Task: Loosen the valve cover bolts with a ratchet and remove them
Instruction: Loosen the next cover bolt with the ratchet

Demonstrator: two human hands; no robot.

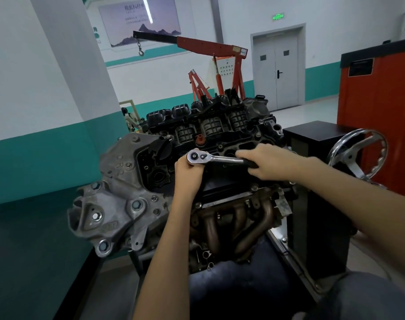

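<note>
Engine timing-end bracket (118, 204), left: cast lettering present, not legible.

Left grip (189, 168), a bare hand: clenched round the ratchet (216, 158) head from below, steadying it. The bolt beneath is hidden by this hand, so socket seating cannot be confirmed.

The ratchet lies level over the near left part of the black valve cover (210, 129), handle pointing right. It is a chromed steel tool, judged stiff, fairly heavy and slippery on the shank. The dark handle sleeve is the proper hold.

Right grip (272, 162): clenched on that dark handle end, forefinger laid along the shank. This placement is judged sound for leverage, and the bolts are small and easily dropped once free.

Handwheel (358, 155), right edge of the engine stand: unmarked.

Green exit sign (277, 16) and wall poster (139, 18): characters too blurred to read.
</note>
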